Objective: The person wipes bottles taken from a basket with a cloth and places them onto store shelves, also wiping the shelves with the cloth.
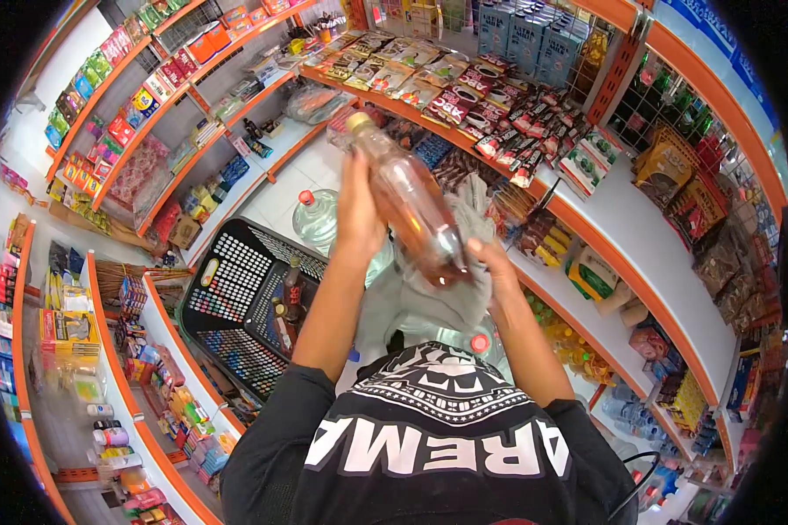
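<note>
A large clear bottle of brown liquid (416,197) with a yellowish cap is tilted in front of me, cap end up and to the left. My left hand (359,206) is closed on it just below the neck, the fingers mostly behind it. Near the base, my right hand (496,267) grips a grey cloth (451,302) that is bunched around the bottle's lower end. The right fingers are partly covered by the cloth. Lower left is a black plastic basket (236,271) with dark bottles (293,289) inside.
Water jugs with red caps (317,223) stand on the floor beyond my left forearm. Orange-edged shelves surround me. The one ahead carries rows of sachets (455,105), with blue cartons (534,39) behind. A shelf board (639,227) curves along my right.
</note>
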`<state>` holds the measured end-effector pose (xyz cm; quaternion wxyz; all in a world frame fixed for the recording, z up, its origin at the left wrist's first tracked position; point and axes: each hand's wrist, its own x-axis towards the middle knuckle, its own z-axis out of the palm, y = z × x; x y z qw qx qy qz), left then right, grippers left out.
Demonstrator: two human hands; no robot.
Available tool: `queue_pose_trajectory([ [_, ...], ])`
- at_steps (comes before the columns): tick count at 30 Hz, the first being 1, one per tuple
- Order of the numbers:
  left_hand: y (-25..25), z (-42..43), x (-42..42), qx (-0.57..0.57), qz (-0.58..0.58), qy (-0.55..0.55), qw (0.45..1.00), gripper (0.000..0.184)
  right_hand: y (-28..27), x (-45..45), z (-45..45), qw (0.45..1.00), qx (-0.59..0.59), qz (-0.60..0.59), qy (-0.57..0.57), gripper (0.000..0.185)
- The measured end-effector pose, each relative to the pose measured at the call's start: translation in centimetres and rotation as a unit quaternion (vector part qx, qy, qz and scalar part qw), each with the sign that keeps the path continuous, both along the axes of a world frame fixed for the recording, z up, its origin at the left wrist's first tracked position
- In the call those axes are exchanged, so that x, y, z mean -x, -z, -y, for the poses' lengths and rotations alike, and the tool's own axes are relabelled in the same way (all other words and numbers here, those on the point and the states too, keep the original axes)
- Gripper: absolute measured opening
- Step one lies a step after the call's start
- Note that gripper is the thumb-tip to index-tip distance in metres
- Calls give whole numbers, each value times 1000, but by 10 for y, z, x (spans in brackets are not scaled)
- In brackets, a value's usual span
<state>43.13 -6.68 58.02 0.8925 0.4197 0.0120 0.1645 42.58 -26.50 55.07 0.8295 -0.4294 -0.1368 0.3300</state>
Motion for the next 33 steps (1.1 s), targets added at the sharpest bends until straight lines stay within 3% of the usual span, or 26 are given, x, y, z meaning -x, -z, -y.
queue_pose_trajectory([
  [1, 4, 8, 1, -14, -61, -30, 998, 43, -5, 1, -1, 995, 53, 78, 16, 55],
  [2, 5, 18, 3, -13, -60, -29, 998, 43, -6, 4, -6, 995, 53, 80, 17, 55],
  [5, 6, 46, 15, -132, -57, -131, 981, 46, -9, 19, -29, 929, 114, 252, 245, 49],
  [6, 7, 45, 17, -132, -53, -132, 981, 46, -5, 15, -29, 928, 113, 256, 246, 49],
  [9, 17, 36, 21, -208, -77, -44, 974, 59, 12, -4, -23, 776, 286, 475, 300, 49],
  [10, 21, 35, 25, -210, -75, -44, 974, 59, 11, -10, -19, 776, 285, 475, 302, 49],
  [13, 28, 36, 34, -238, -31, 96, 966, 62, -29, -28, -10, 922, 167, 146, 316, 46],
  [14, 27, 39, 34, -236, -30, 99, 966, 62, -31, -33, -12, 921, 169, 146, 319, 46],
  [17, 20, 53, 41, -339, 79, 112, 931, 65, -31, -39, -23, 838, 206, 350, 363, 44],
  [22, 17, 45, 45, -304, 80, 191, 930, 65, -51, -40, -19, 907, 126, 217, 337, 39],
  [25, 29, 39, 44, -44, -63, 275, 958, 62, -47, -49, -8, 939, 140, 122, 291, 51],
  [26, 31, 40, 42, -44, -62, 277, 958, 62, -43, -52, -6, 938, 140, 122, 293, 51],
  [29, 33, 41, 41, 171, -8, 455, 874, 60, -34, -56, -2, 978, -54, 27, 202, 48],
  [30, 31, 42, 43, 212, 1, 487, 847, 60, -36, -53, -2, 977, -53, 27, 203, 48],
  [33, 17, 44, 49, 141, -193, 358, 903, 52, -56, -44, -8, 972, -63, 96, 207, 48],
])
